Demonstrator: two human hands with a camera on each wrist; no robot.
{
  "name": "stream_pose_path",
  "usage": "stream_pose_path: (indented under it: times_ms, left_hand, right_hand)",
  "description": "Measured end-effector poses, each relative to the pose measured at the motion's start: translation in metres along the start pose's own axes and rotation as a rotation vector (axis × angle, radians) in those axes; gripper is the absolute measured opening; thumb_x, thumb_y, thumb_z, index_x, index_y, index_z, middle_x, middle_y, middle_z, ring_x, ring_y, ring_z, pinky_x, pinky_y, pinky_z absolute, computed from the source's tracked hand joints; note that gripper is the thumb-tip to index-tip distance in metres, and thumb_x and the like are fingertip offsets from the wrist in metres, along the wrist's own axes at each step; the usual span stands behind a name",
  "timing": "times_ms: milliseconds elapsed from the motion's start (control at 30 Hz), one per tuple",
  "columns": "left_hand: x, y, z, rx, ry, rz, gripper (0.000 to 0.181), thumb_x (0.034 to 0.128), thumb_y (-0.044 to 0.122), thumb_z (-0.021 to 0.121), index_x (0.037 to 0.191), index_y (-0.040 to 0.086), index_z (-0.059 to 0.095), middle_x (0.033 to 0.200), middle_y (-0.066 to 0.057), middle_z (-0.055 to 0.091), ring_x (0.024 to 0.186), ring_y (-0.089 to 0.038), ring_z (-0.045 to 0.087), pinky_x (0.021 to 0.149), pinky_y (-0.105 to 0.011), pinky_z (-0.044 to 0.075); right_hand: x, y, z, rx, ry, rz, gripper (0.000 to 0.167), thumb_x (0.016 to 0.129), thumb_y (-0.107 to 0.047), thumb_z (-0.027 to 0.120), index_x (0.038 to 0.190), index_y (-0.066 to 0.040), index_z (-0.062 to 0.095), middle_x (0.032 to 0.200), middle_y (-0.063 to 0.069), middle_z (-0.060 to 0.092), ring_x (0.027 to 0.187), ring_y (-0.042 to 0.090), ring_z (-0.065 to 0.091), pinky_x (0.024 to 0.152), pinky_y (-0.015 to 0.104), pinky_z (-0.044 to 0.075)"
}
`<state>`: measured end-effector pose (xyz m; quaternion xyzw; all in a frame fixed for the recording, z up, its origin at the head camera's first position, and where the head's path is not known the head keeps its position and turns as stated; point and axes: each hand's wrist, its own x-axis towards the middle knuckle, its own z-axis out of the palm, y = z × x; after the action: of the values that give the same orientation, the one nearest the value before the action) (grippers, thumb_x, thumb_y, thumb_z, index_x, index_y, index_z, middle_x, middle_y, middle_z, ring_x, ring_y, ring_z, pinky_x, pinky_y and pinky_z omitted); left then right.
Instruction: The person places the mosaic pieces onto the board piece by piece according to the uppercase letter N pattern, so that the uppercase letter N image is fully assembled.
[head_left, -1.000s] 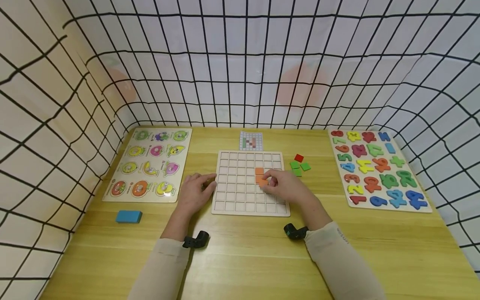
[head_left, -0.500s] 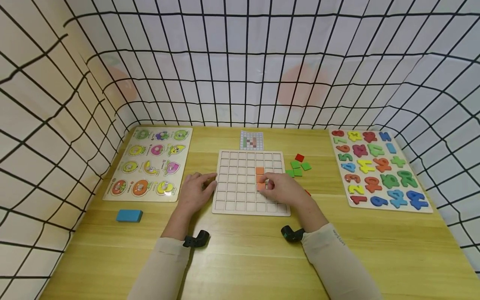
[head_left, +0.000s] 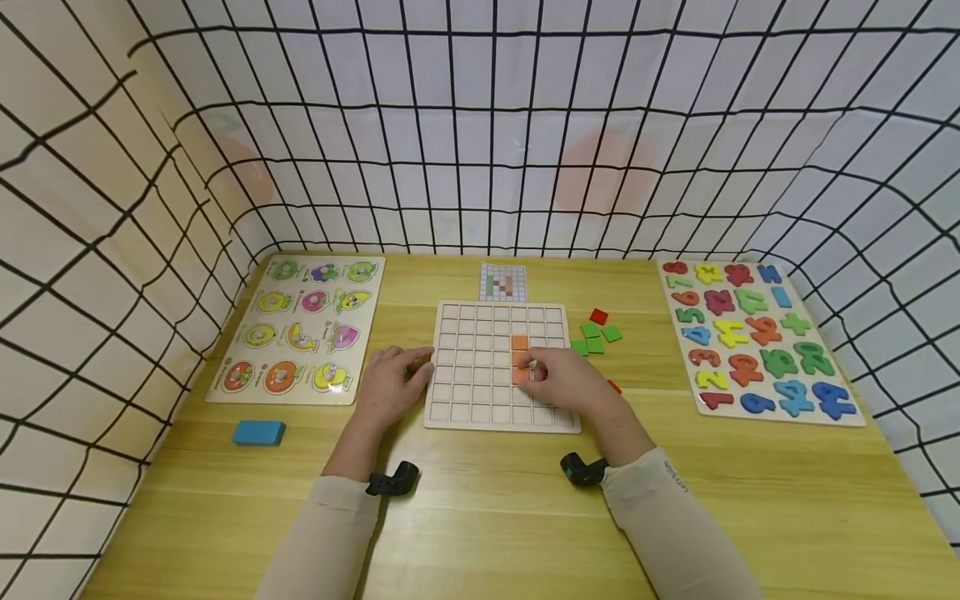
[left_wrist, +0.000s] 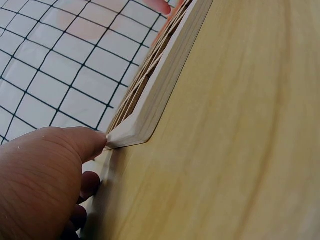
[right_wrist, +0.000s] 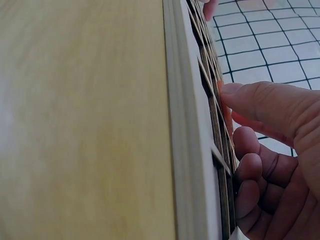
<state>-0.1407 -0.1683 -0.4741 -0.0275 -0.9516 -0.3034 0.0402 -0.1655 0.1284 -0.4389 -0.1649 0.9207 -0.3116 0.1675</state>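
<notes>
A wooden grid board (head_left: 468,392) lies on the table in front of me. Orange square tiles (head_left: 520,342) form a column right of its middle. My right hand (head_left: 572,379) pinches the lowest orange tile (head_left: 519,377) between thumb and index finger, at the grid cell below the others. In the right wrist view the thumb (right_wrist: 260,102) meets orange at the board while the other fingers curl beneath. My left hand (head_left: 392,387) rests at the board's left edge, its thumb (left_wrist: 82,142) touching the frame in the left wrist view.
Green tiles (head_left: 595,344) and red tiles (head_left: 598,317) lie right of the board. A pattern card (head_left: 502,282) is behind it. A fruit puzzle (head_left: 300,321) and blue block (head_left: 258,432) sit left, a number puzzle (head_left: 757,342) right. Black wire mesh (head_left: 491,133) encloses the table.
The right hand has moved slightly left and nearer me, bringing the tilted orange tile in line below the others. A green and a red tile beside it came into view. The left hand stays put.
</notes>
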Motion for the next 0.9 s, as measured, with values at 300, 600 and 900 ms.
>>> stream_pose_path:
  times_ms: [300,600,900]
  left_hand:
    - [0.000,0.000,0.001,0.009,0.004,0.011,0.036,0.0982,0.035,0.065,0.131,0.022,0.071,0.097,-0.007,0.068,0.098,-0.027,0.053,0.085,-0.038,0.040]
    - [0.001,-0.001,0.001,0.005,0.000,0.003,0.036,0.0987,0.036,0.064,0.132,0.022,0.070,0.097,-0.006,0.067,0.097,-0.026,0.052,0.083,-0.038,0.040]
    - [0.001,-0.002,0.001,0.001,-0.003,0.002,0.036,0.0993,0.035,0.064,0.132,0.022,0.070,0.097,-0.006,0.067,0.097,-0.026,0.052,0.082,-0.037,0.039]
  right_hand:
    - [-0.002,0.004,-0.002,0.064,0.038,-0.005,0.020,0.093,-0.025,0.071,0.113,-0.020,0.070,0.082,0.000,0.056,0.072,0.018,0.050,0.066,0.031,0.040]
    - [-0.006,0.014,-0.014,0.032,0.064,0.065,0.024,0.097,-0.029,0.069,0.118,-0.019,0.068,0.086,0.002,0.057,0.075,0.019,0.052,0.068,0.031,0.043]
    - [-0.018,0.033,-0.029,0.041,0.073,0.116,0.026,0.097,-0.028,0.069,0.120,-0.016,0.067,0.086,0.004,0.057,0.070,0.019,0.052,0.064,0.031,0.043]
